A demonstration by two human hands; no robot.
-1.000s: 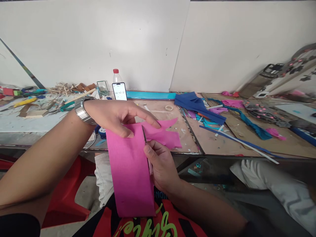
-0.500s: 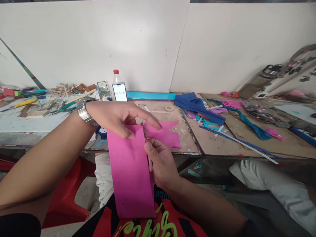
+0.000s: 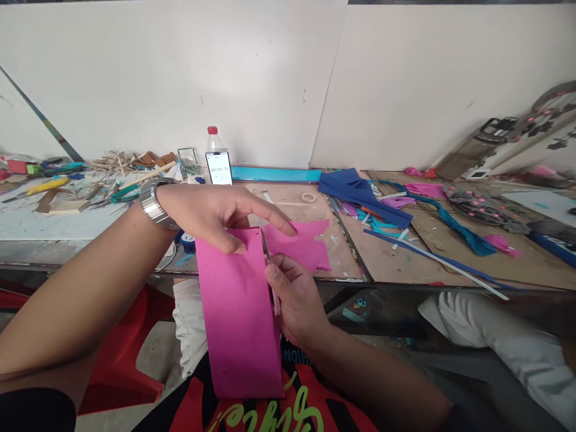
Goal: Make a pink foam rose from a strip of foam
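well — left hand [image 3: 209,209] arched, fingers pinching pink sheet [image 3: 239,324] — right hand [image 3: 299,297] curled round scissors [image 3: 264,243]

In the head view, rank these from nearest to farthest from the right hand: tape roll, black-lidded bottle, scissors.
1. Scissors: held in the right hand.
2. Tape roll: on the tabletop, beyond the hand.
3. Black-lidded bottle: far right, toward the back.
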